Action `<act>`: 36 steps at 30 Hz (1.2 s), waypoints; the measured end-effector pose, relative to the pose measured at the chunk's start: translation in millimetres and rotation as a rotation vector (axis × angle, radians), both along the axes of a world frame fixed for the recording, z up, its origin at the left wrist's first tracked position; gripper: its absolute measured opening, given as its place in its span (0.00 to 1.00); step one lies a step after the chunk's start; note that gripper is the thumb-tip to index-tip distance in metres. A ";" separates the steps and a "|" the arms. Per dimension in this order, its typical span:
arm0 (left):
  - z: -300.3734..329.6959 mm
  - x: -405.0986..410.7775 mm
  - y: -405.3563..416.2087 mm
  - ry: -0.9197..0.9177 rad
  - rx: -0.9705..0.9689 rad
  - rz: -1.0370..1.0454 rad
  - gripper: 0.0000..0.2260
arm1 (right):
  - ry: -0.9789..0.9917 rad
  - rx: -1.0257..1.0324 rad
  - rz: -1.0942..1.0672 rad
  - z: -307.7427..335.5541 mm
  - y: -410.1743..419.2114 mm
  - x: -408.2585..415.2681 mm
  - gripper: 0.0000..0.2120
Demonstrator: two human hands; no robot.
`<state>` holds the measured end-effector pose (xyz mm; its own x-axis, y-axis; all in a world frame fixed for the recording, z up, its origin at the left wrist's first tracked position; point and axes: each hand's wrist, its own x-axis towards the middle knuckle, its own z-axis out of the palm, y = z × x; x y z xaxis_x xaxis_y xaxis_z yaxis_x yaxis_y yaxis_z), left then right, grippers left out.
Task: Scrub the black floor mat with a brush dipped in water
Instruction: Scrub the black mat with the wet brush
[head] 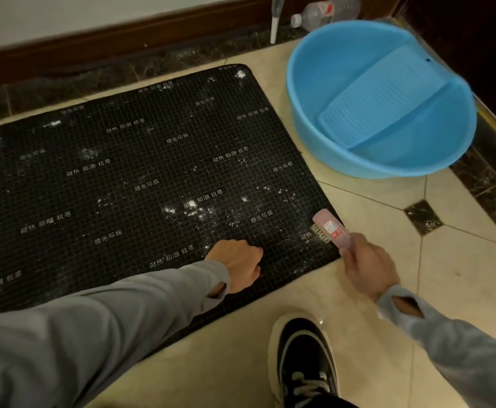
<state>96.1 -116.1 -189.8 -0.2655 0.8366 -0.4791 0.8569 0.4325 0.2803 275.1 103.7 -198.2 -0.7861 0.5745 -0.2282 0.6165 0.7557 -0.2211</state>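
Observation:
A black floor mat [129,178] with a fine grid, white printed characters and white specks lies flat on the tiled floor. My right hand [369,266] grips the handle of a pink scrub brush [330,229]. Its bristles rest on the mat's near right corner. My left hand [238,265] presses knuckles-down on the mat, fingers curled, a short way left of the brush. Grey sleeves cover both arms.
A blue plastic basin [308,113] with a ribbed washboard insert stands on the tiles right of the mat. A plastic bottle [326,11] lies by the dark skirting behind it, beside a white pole [274,28]. My black shoe [302,360] is on the tiles below the mat.

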 end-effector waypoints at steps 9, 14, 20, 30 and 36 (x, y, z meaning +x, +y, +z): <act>-3.3 -6.1 4.6 0.021 0.007 0.002 0.16 | -0.090 -0.003 0.283 -3.1 -55.3 -13.9 0.20; -3.7 -6.4 1.8 0.021 0.030 -0.001 0.16 | -0.102 0.094 0.023 -7.8 -7.5 8.4 0.18; -5.6 -8.1 1.5 -0.018 0.040 0.007 0.17 | -0.042 0.024 0.028 -0.8 -30.0 -5.2 0.12; -4.4 -12.1 3.0 -0.034 0.053 0.008 0.15 | -0.220 0.099 0.016 -4.4 -16.6 -12.0 0.17; -7.0 -13.4 5.1 -0.049 0.075 0.043 0.15 | -0.177 0.038 -0.119 7.5 -23.0 -4.0 0.16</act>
<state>82.7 -111.0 -196.8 -0.2800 0.8591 -0.4285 0.8225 0.4449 0.3544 271.1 80.7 -190.7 -0.6620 0.6713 -0.3334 0.7283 0.6813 -0.0744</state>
